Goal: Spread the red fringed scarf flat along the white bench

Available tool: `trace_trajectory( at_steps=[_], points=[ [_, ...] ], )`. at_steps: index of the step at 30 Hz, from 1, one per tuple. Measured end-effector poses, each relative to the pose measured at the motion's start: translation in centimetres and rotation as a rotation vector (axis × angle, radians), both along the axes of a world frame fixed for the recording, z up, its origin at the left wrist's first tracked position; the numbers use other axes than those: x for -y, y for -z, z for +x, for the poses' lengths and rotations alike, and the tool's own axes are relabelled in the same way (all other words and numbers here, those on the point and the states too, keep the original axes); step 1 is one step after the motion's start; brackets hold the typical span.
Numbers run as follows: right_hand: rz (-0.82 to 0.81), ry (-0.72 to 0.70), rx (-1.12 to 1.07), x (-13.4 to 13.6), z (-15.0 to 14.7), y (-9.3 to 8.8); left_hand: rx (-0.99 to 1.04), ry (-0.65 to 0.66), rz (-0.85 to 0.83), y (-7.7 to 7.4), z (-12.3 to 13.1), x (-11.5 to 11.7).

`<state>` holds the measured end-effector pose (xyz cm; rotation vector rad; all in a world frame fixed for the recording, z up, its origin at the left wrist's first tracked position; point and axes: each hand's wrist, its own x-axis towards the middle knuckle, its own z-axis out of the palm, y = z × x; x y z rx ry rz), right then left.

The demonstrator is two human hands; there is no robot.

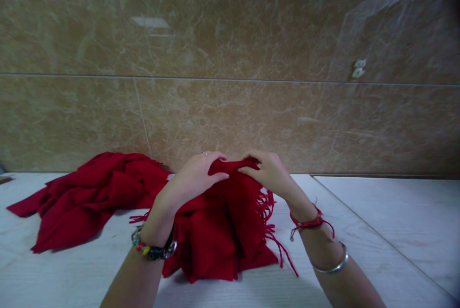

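Note:
A red scarf (pixel 219 231) with a fringe of twisted tassels lies in loose folds in front of me, its far edge lifted between both hands. My left hand (pixel 199 174) pinches that edge with thumb and fingers. A short way to the right, my right hand (pixel 268 169) grips the same edge, with its fingertips partly hidden by the cloth. Tassels hang along the scarf's right side, below my right wrist. Part of the near left cloth is covered by my left forearm.
More crumpled red cloth (pixel 104 188), also fringed, lies to the left; whether it joins the held scarf is hidden. The pale wood-look surface (pixel 388 222) meets a brown marble-tiled wall (pixel 230 111). A small whitish fixture (pixel 359 68) sits on the wall at right.

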<state>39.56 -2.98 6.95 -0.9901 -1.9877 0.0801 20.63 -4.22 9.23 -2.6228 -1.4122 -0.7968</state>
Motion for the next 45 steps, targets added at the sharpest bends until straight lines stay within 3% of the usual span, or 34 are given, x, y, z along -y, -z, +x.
trace_trajectory(
  at_steps=[4,8,14,18,22,25,29,34,37,40,43,45],
  points=[
    [0.096,0.039,-0.073,0.3,-0.1,-0.1,0.024,-0.056,0.012,-0.2,0.7,-0.1],
    [0.086,0.051,-0.061,0.5,0.1,-0.4,-0.001,-0.129,-0.025,-0.3,0.1,0.0],
    [0.086,0.004,-0.181,0.1,-0.4,-0.1,0.043,0.007,0.009,0.1,1.2,0.6],
    [0.131,0.042,-0.212,-0.1,-0.2,0.0,0.054,-0.083,0.063,0.0,1.1,0.2],
    [0.012,-0.088,-0.082,0.4,-0.6,0.0,0.100,-0.151,0.121,-0.5,0.2,0.1],
    [-0.084,-0.186,-0.063,0.4,-1.2,0.3,0.068,-0.078,0.085,-0.7,0.2,0.4],
    [-0.093,-0.218,-0.105,-0.2,-1.4,0.5,0.044,-0.023,0.012,-0.5,0.8,0.5],
    [-0.077,-0.125,-0.332,-0.4,-1.0,0.3,0.083,-0.046,-0.002,-0.6,0.6,0.6],
    [0.123,0.056,-0.452,-0.6,-0.4,0.2,0.079,-0.077,0.030,-0.8,0.4,0.8],
    [0.205,0.223,-0.335,-1.4,0.5,0.3,0.128,-0.143,0.103,-0.9,0.0,0.5],
    [0.169,0.257,-0.233,-1.5,1.6,0.0,0.099,-0.213,0.085,-0.9,-0.6,0.0],
    [0.263,0.274,-0.311,-0.7,2.1,-0.6,0.110,-0.223,0.077,-1.0,-1.0,-0.1]
  ],
)
